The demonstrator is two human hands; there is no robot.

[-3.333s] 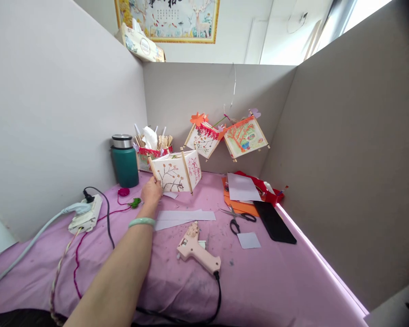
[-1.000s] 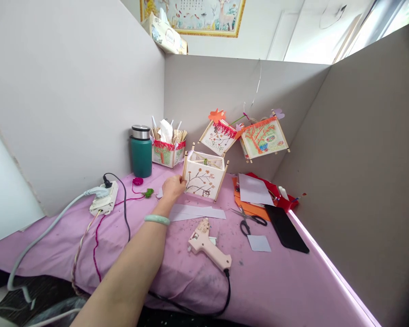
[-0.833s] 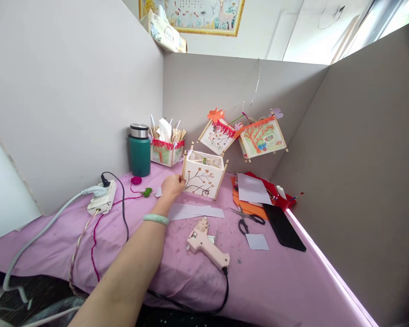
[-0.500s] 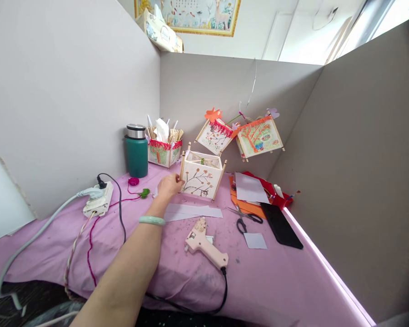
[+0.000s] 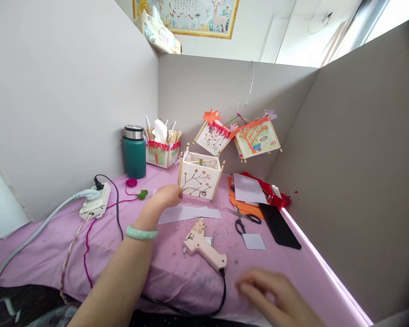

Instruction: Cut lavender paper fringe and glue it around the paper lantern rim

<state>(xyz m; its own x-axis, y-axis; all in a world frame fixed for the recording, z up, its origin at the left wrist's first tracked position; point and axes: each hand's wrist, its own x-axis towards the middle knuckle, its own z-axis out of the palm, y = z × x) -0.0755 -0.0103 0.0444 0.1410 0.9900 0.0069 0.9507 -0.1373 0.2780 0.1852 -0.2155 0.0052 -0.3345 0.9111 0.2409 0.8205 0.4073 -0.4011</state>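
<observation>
My left hand (image 5: pixel 169 196), with a pale green bangle (image 5: pixel 142 233) on its wrist, is just left of a white paper lantern (image 5: pixel 201 181) on wooden sticks, drawn with a flowering branch. That lantern stands on the table. The fingers are turned under and hidden, so what they hold does not show. Beneath the hand lie long white paper strips (image 5: pixel 187 213). At the lower right, my right hand (image 5: pixel 269 290) is blurred by motion, above the cloth. A pink hot glue gun (image 5: pixel 206 247) lies between my hands.
Scissors (image 5: pixel 245 218), a white paper square (image 5: pixel 254 241), a black phone (image 5: pixel 281 227) and coloured paper lie right. Two decorated lanterns (image 5: pixel 259 136) hang behind. A green bottle (image 5: pixel 135 154), stick-filled box (image 5: pixel 163 152), power strip (image 5: pixel 97 200) and yarn (image 5: pixel 131 182) are left.
My left hand has let go of the lantern's left stick and turned over, slightly nearer me. My right hand has come into view at the lower right. The lantern stays standing.
</observation>
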